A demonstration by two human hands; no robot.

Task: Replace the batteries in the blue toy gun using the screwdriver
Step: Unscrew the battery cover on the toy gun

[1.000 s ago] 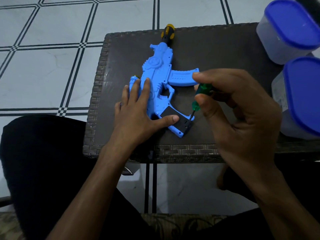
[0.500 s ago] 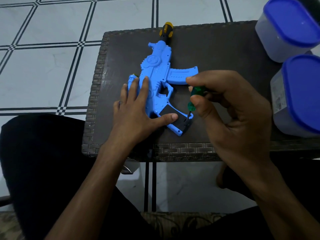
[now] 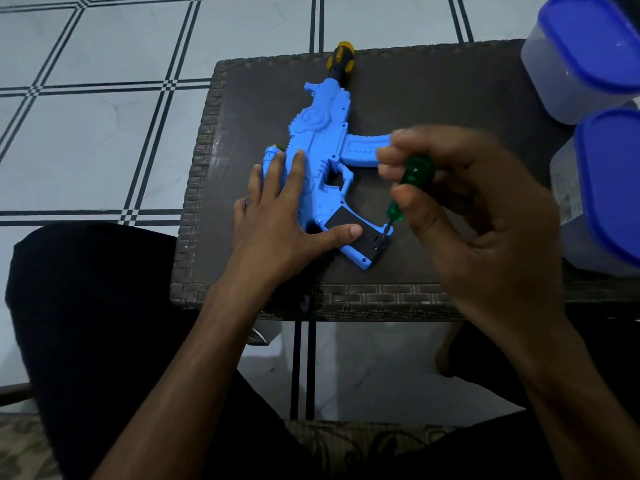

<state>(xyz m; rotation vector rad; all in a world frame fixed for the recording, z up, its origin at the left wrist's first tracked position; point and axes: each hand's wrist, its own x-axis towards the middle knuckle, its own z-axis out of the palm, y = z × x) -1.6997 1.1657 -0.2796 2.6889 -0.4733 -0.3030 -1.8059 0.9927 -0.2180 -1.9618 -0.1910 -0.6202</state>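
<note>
I am working the screw on the battery cover — the opening step of the job, by my judgement. The blue plastic toy gun is lying flat on the dark woven-wicker worktop, muzzle toward twelve o'clock, grip toward six. My left hand is lying on it with fingers straight, pressing the body down, thumb reaching across the black rectangular battery cover on the grip. My right hand is pinching the small green translucent-handled screwdriver, fingers and thumb curled round the handle, the tip meeting the cover at its four o'clock end.

Next I will likely need steady downward pressure and small twists, with the gun kept pinned so the tip does not skip out.

Against a second ago, my right hand is sitting slightly rotated round the handle — blurred at the fingertips — while the gun and left hand are lying as before.

Two clear tubs with blue lids are standing at two o'clock.
</note>
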